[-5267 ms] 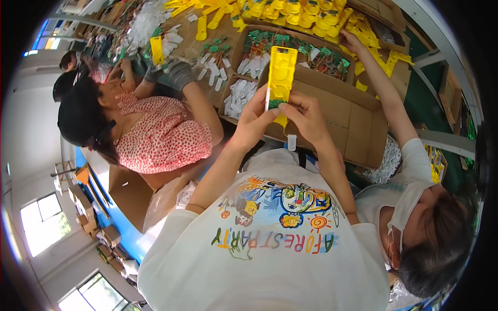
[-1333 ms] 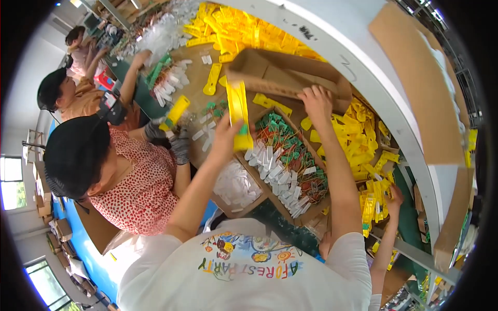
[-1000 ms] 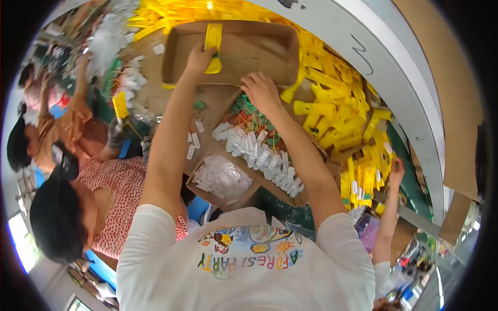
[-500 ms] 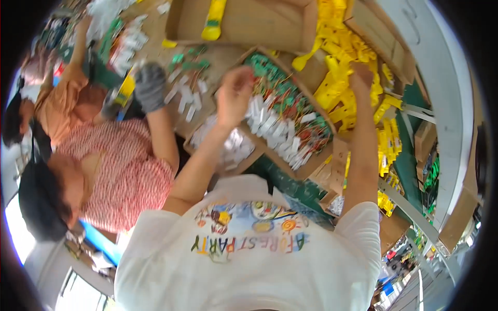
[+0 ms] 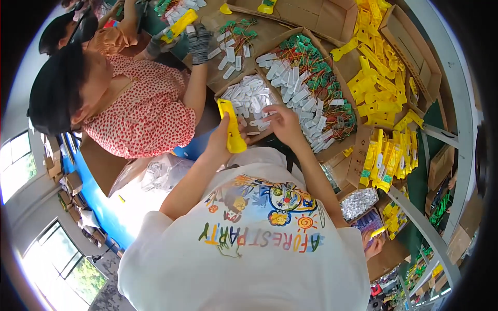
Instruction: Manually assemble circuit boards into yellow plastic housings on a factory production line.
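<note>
My left hand [image 5: 222, 139] is wrapped round a long yellow plastic casing [image 5: 232, 126], held upright in front of my shirt. To the right of it, my right hand [image 5: 286, 126] reaches over the near edge of a small cardboard box [image 5: 219, 97] of small white plastic strips [image 5: 249, 96]. Its fingers are apart, and I see nothing held in them. Just beyond is a larger cardboard box [image 5: 348, 98] with rows of white pieces [image 5: 295, 85] wired to green circuit boards [image 5: 316, 59].
Yellow casings [image 5: 381, 85] lie heaped at the right, with more stacked [image 5: 389, 160] nearer me. On the left a co-worker in grey gloves [image 5: 197, 45] holds a yellow casing [image 5: 180, 25]. A metal frame bar [image 5: 423, 220] runs along the right. Another person's hand [image 5: 374, 244] shows lower right.
My right hand has come from the yellow heap leftward to the white strips. My left hand has drawn back toward me and now holds a yellow casing. The whole view has shifted.
</note>
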Available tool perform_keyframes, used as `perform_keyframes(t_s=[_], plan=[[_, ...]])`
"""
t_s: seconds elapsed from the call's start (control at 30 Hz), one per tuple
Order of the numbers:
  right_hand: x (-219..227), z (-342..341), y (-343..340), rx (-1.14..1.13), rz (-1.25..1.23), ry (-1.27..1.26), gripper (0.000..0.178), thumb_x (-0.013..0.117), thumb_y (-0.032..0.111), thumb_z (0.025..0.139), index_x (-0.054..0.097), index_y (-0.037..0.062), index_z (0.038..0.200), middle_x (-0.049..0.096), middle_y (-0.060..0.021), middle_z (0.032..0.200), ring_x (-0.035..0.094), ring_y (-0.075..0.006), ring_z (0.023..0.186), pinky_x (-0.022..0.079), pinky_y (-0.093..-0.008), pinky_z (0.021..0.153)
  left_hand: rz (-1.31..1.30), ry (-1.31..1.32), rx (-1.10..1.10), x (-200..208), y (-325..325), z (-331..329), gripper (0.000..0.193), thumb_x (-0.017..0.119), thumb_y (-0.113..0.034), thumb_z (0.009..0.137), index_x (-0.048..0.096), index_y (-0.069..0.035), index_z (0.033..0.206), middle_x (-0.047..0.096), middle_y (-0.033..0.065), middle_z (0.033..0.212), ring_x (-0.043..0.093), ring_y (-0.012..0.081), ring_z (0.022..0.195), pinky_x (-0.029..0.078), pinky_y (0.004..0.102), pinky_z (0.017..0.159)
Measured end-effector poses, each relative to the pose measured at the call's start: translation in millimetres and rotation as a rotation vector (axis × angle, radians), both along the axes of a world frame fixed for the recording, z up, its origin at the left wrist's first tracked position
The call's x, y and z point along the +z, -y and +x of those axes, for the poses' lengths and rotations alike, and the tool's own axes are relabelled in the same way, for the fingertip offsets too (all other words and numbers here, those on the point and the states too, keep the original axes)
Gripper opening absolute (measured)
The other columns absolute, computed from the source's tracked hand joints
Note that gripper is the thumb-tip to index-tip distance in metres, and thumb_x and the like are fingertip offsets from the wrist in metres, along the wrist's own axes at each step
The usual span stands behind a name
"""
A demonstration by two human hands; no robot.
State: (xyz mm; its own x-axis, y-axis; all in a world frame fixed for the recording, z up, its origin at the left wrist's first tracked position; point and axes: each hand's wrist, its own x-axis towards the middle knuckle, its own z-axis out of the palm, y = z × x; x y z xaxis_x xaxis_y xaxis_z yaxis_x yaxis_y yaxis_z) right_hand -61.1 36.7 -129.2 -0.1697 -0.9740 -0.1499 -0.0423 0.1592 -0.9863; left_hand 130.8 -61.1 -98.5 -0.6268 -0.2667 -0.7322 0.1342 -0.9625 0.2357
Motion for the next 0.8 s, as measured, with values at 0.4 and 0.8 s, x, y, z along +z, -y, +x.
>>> perform_keyframes(t_s=[0.4, 0.8], plan=[[-34.5, -1.7, 26.0, -0.127, 0.166, -1.009, 0.019, 0.058, 0.021, 0.085, 0.065, 0.0034, 0.082, 0.064, -0.0158, 0.075, 0.064, -0.0327, 0.065, 0.051, -0.0394, 0.055, -0.233, 0.138, -0.070, 24.2, -16.8, -33.7, 0.038, 0.051, -0.042, 0.093, 0.049, -0.008, 0.110, 0.045, 0.0017, 0.073, 0.045, 0.0141, 0.061, 0.042, 0.0306, 0.061], [45.2, -4.9, -17.5, -0.403, -0.110, -0.175, 0.009, 0.061, 0.011, 0.085, 0.064, 0.0020, 0.085, 0.057, -0.0031, 0.063, 0.052, -0.0095, 0.049, 0.040, -0.0228, 0.044, -0.754, 0.168, -0.184, 23.7, -6.9, -86.6, 0.029, 0.060, -0.014, 0.085, 0.047, -0.002, 0.108, 0.053, 0.0037, 0.077, 0.053, 0.0120, 0.064, 0.045, 0.0256, 0.059]])
